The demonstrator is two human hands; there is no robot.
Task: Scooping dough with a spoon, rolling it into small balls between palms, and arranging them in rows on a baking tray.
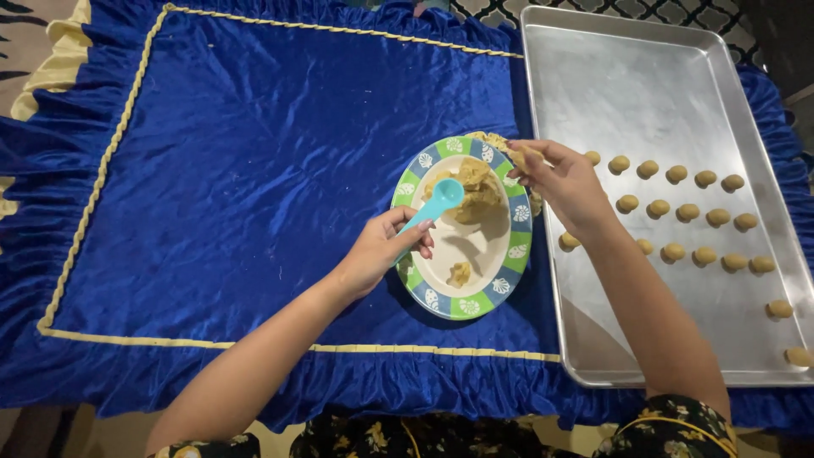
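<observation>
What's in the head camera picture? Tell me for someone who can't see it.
A left hand holds a small turquoise plastic spoon over tan dough on a round patterned plate. The right hand pinches dough beside a silver metal baking tray of small dough balls.

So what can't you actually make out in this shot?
- Right hand: whatever its fingertips pinch is mostly hidden by the fingers.
- Dough balls on the metal tray: some hidden behind the right wrist; one is cut by the right edge.
- Plate: the left hand with the blue scoop hides part of the rim.
</observation>
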